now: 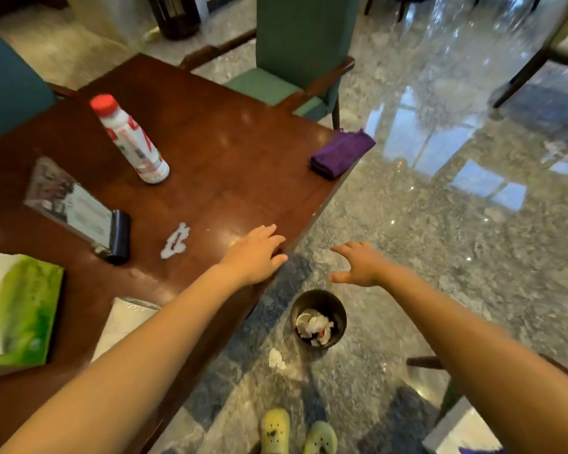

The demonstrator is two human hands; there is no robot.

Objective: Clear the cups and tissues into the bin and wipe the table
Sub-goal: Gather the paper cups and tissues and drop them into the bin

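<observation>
While resting flat on the table (230, 152) near its edge, left hand (254, 253): fingers spread, palm down, gripping nothing. Right hand (363, 263) off the table's edge, in the air above the floor, fingers loosely splayed, likewise empty. Down beside the table, below the right hand: dark round bin (318, 317), holding crumpled tissues and what looked like a cup. On the floor just beside the bin, on the table's side: one white scrap (276, 358). On the table, just beyond the left hand: a torn tissue (175, 241). At the table's far corner, partly overhanging: folded purple cloth (341, 153). Farther in on the table: red-capped bottle (130, 139), upright; tissue box (27, 309) at the near side.
</observation>
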